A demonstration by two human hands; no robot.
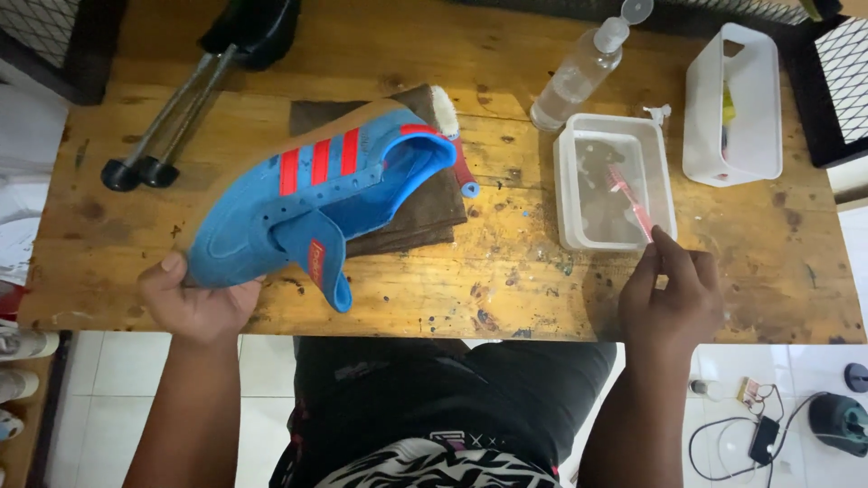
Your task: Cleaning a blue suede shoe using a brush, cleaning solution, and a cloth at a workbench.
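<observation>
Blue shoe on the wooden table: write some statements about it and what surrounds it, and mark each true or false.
1. The left hand holds the blue shoe at its toe end. True.
2. The shoe has yellow stripes. False: its stripes are red.
3. The right hand holds a pink toothbrush with its head in the clear tub of water. True.
4. The brown cloth lies inside the tub. False: it lies on the table under the shoe.
5. The spray bottle stands upright in the white basket. False: it lies on the table beside the basket.
</observation>
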